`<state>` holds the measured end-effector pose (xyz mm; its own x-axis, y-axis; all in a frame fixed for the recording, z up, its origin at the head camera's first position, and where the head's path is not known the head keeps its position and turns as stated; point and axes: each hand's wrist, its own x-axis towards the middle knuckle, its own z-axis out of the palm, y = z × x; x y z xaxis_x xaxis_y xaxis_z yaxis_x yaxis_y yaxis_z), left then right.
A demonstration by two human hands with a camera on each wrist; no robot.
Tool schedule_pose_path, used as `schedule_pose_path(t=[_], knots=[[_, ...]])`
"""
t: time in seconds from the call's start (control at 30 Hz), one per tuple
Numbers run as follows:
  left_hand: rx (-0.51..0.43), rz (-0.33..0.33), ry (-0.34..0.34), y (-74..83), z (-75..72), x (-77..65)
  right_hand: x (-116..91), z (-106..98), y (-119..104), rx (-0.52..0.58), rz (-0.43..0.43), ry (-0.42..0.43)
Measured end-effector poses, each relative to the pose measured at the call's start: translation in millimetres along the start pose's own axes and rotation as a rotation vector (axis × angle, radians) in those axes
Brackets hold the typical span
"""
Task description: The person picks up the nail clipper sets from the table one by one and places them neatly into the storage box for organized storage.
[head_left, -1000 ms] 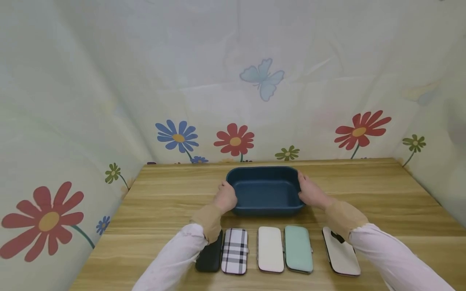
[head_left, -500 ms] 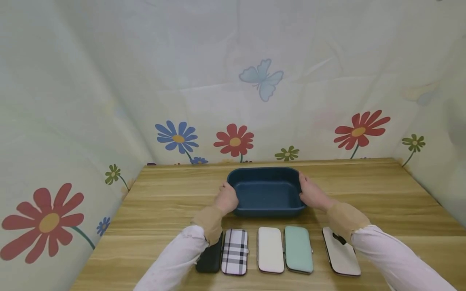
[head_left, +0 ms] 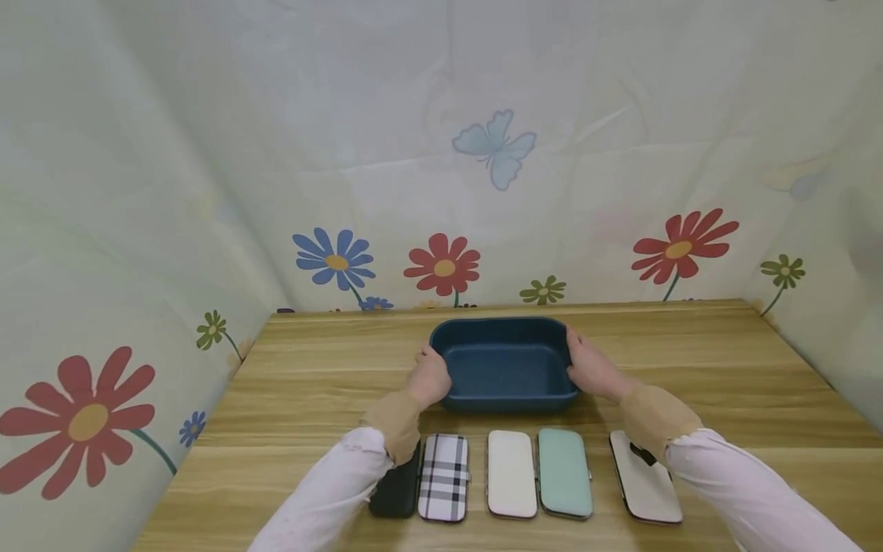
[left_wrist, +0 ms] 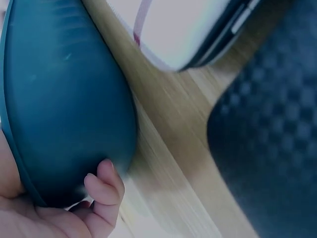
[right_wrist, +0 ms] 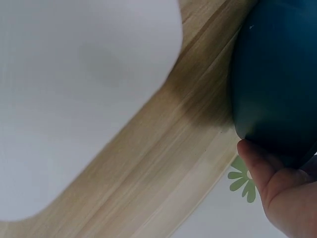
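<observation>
At the wood-grain table point(head_left: 331, 360), both hands point(head_left: 429, 375) point(head_left: 596, 368) grip the blue tray point(head_left: 510, 402) by its ends, scarcely moved since a second ago.

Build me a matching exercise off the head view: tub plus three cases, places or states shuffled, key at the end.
Things
1. Tub
2. Plaid case
3. Green case
4. Black case

Places or states
A. Partly hidden by the left sleeve
B. Next in the row, right of the plain cream case
C. Gripped at its two ends by the left hand and right hand
D. Next in the row, left of the plain cream case

Pairs
1-C, 2-D, 3-B, 4-A
</observation>
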<state>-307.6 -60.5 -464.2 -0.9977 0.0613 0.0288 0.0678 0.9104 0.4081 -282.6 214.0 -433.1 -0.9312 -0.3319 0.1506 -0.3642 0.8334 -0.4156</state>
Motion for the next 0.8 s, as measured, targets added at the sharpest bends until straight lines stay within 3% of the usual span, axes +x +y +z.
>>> schedule_pose_path(t=[0.1,0.13,0.2,0.23,0.33,0.43,0.47,0.53,0.6,0.63,0.77,0.8], knots=[[-0.048,0.005,-0.029,4.5,-12.9,-7.3,-0.5,-1.0,-1.1,-0.001,0.01,-0.014],[-0.068,-0.028,-0.071,10.4,-23.8,-12.4,-0.5,-1.0,-1.4,0.0,0.012,-0.016],[-0.065,-0.031,-0.087,4.5,-17.2,-1.1,-0.8,-1.3,-2.2,-0.001,0.019,-0.019],[-0.04,0.011,-0.055,-5.7,-3.9,10.7,-0.9,-1.5,-2.7,0.0,0.022,-0.019],[0.03,0.05,-0.028,-32.9,32.9,48.4,-0.8,-1.3,-3.3,0.0,0.039,-0.028],[0.077,0.123,0.045,-63.2,73.9,85.7,-0.8,-0.8,-3.2,-0.001,0.049,-0.032],[0.074,0.123,0.038,-65.9,77.0,91.2,-0.9,-0.8,-3.2,-0.003,0.051,-0.032],[0.097,0.202,0.111,-74.0,86.6,101.0,-1.0,-1.1,-3.5,-0.003,0.047,-0.025],[0.074,0.227,0.121,-62.9,69.7,91.1,-1.2,-1.4,-3.3,-0.005,0.046,-0.018],[0.061,0.271,0.149,-57.9,60.4,85.1,-1.3,-1.7,-3.4,-0.004,0.046,-0.018],[0.003,0.333,0.096,-18.5,3.9,40.1,-1.6,-1.8,-2.3,-0.004,0.047,-0.017],[0.014,0.364,0.096,-12.8,-4.3,31.9,-1.7,-2.0,-2.4,-0.001,0.046,-0.015]])
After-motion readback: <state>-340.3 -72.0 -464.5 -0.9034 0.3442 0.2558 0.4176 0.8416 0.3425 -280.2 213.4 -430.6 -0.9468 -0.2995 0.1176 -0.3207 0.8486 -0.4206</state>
